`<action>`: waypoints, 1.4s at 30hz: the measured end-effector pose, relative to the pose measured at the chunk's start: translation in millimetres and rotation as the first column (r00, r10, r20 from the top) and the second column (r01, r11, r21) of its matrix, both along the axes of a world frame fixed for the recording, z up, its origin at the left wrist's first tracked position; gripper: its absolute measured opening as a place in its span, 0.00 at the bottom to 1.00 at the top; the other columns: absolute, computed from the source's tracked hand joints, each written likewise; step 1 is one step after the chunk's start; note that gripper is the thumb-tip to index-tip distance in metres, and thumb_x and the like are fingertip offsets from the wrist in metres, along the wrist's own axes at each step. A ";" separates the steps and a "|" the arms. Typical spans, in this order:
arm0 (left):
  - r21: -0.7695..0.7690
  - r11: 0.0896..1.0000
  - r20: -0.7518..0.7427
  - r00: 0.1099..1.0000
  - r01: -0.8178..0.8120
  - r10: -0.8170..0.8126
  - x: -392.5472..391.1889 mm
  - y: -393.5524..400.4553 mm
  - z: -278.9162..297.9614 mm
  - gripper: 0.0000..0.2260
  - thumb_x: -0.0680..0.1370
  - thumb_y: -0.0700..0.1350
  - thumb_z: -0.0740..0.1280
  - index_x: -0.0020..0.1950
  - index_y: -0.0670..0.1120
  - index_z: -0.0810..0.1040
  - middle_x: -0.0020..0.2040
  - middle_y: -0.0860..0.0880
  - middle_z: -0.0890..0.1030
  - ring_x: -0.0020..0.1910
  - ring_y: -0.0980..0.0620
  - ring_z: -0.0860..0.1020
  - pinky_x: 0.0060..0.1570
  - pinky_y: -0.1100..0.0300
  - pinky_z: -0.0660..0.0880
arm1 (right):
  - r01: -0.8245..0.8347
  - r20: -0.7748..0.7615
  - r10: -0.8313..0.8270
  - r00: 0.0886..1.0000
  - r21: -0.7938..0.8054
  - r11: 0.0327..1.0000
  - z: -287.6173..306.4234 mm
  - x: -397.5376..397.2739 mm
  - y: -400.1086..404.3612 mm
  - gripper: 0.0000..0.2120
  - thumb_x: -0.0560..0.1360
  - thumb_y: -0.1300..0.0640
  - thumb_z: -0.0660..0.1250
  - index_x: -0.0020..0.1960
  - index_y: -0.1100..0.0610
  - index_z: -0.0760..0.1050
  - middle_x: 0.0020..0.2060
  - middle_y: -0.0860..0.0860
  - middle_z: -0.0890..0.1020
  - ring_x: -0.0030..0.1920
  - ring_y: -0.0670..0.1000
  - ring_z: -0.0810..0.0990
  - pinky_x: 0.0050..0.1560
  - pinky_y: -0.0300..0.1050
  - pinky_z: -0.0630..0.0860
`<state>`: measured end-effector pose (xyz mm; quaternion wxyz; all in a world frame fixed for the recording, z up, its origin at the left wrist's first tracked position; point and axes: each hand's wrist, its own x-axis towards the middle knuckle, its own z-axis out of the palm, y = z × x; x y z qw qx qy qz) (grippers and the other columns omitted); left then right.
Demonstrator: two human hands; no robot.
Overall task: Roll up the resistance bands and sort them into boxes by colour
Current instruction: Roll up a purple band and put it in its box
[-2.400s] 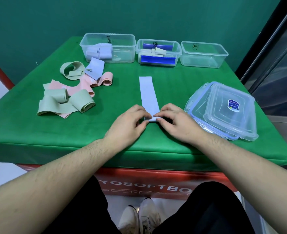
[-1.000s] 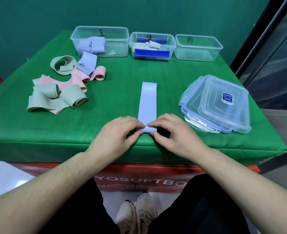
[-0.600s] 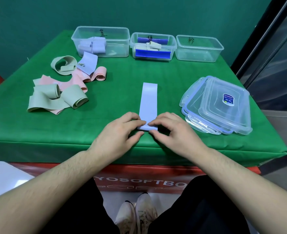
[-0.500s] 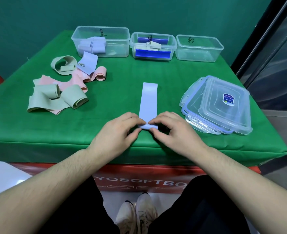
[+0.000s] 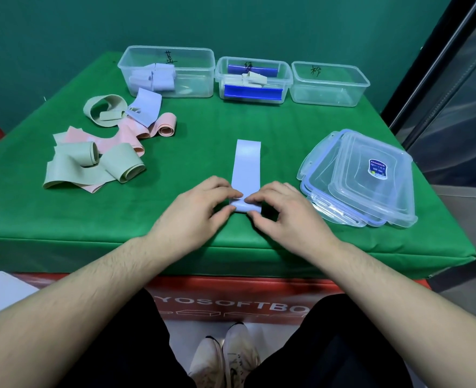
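A pale blue band [image 5: 246, 163] lies flat on the green table [image 5: 259, 121], running away from me, with its near end rolled into a small roll. My left hand [image 5: 196, 211] pinches the roll's left end and my right hand [image 5: 285, 214] pinches its right end. At the back stand three clear boxes: the left box [image 5: 169, 71] holds pale blue rolls, the middle box [image 5: 253, 79] holds a light green roll and dark blue pieces, and the right box [image 5: 329, 84] holds nothing. Loose green bands [image 5: 91, 163], pink bands [image 5: 136, 130] and a blue band [image 5: 147, 107] lie at the left.
A stack of clear lids [image 5: 362, 177] with blue seals lies on the table just right of my right hand. The table's front edge is close below my wrists. A green wall stands behind the boxes.
The roll at the band's near end has grown thicker and moved away from me, so the flat part is shorter. Both hands stay on the roll.
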<state>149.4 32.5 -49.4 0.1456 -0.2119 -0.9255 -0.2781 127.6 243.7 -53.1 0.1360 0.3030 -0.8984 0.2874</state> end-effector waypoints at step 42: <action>0.013 1.000 -0.101 0.994 -0.029 0.030 35.3 2.5 -10.0 0.08 0.78 0.52 0.66 0.55 0.55 0.81 0.53 0.60 0.79 0.46 0.58 0.80 0.37 0.54 0.78 | -0.041 -0.069 0.041 0.997 0.010 0.999 -2.7 26.4 11.8 0.09 0.75 0.53 0.70 0.54 0.51 0.82 0.48 0.44 0.80 0.46 0.49 0.74 0.51 0.40 0.69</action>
